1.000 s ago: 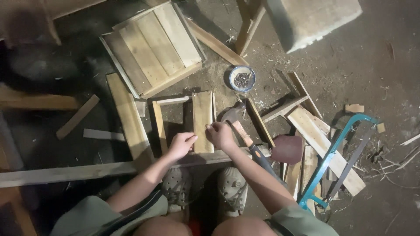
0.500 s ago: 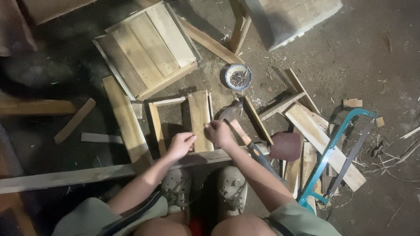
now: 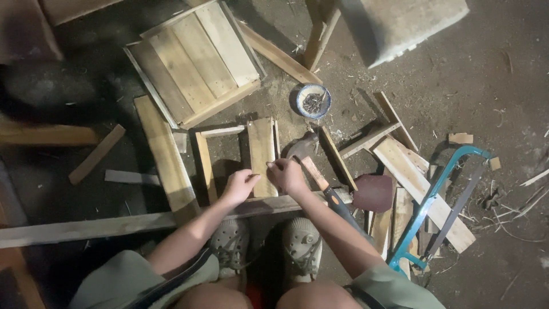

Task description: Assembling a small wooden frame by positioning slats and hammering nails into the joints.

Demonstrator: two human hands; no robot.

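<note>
A short pale wooden slat [image 3: 261,155] lies flat on the dirt floor, its long axis running straight away from the person, near end under the hands and far end pointing toward the slatted wooden panel [image 3: 194,60] beyond. It sits inside a small open frame of thin strips [image 3: 205,166], against the frame's right side.

The left hand [image 3: 240,186] rests on the slat's near left corner, fingers curled loosely down on the wood. The right hand [image 3: 287,174] presses on the near right edge with its fingertips pinched together; whether something small is held between them cannot be told.

Just right of the right hand a hammer [image 3: 311,166] lies on the ground, head away from the person, handle slanting back under the right forearm. Beyond the hands and slightly right stands a small round blue-rimmed bowl [image 3: 313,101] holding dark nails. A long plank [image 3: 166,157] lies left of the left hand, roughly parallel to the slat. Farther right of the right hand are a dark reddish flat piece [image 3: 374,193], loose offcuts [image 3: 423,189] and a teal-framed bow saw [image 3: 440,200]. Below the hands, two grey shoes [image 3: 266,249] stand on a long board [image 3: 86,228].
</note>
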